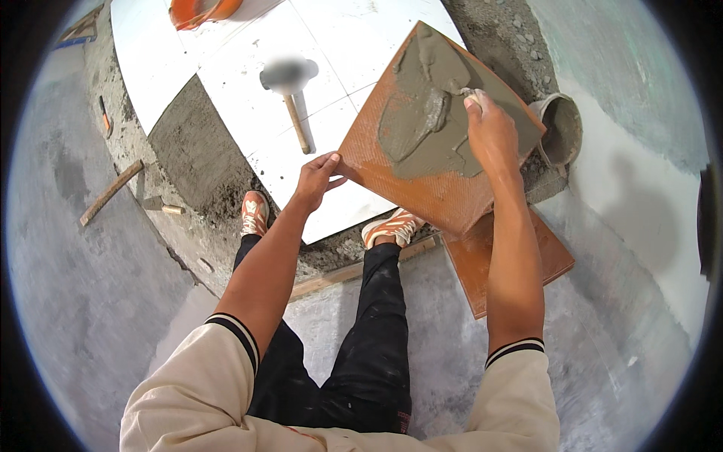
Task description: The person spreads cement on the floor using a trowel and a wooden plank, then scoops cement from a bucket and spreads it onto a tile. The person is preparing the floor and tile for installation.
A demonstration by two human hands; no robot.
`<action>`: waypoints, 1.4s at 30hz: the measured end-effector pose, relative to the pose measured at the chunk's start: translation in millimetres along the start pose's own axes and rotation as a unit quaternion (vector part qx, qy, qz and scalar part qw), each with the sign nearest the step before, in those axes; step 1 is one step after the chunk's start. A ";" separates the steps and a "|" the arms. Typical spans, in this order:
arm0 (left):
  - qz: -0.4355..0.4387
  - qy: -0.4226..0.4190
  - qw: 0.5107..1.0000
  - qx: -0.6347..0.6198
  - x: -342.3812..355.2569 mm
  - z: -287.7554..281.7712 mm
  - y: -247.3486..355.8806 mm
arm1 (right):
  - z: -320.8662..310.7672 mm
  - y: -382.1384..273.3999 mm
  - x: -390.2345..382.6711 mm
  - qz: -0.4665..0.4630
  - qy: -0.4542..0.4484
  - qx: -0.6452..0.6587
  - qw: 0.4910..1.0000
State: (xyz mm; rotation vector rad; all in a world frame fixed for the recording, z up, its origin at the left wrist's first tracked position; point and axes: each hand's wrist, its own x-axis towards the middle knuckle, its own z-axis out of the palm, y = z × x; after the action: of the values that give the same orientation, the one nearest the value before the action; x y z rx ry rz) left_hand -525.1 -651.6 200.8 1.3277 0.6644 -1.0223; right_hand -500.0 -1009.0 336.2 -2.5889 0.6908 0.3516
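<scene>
My left hand [320,179] pinches the left corner of a large orange-brown tile [369,143], ribbed side up and tilted above the floor. Wet grey mortar [410,139] covers much of that side in an uneven layer. My right hand [493,135] is closed around the handle of a trowel [468,93] over the mortar; its blade seems coated with mortar and is hard to make out. On the white floor tiles [226,64], left of the held tile, lies a mallet [295,113] with a wooden handle and a blurred dark head.
More orange-brown tiles [553,252] lie below my right forearm. A mortar-stained bucket [563,132] stands at the right. Bare mortar bed [192,143] shows left of the white tiles. Beyond it are a wooden strip [111,193], a small wooden-handled tool [172,209] and an orange-handled tool [105,120].
</scene>
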 end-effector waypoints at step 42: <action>-0.001 0.074 0.997 0.033 11.0 -5.5 -9.4 | 184.5 372.8 -127.4 0.227 0.197 -0.066 0.952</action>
State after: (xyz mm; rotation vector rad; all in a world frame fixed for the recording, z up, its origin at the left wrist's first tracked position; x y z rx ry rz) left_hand -527.8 -648.1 186.0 1.4712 0.7482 -0.9623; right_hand -825.7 -1160.8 91.1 -2.6296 1.4584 0.0090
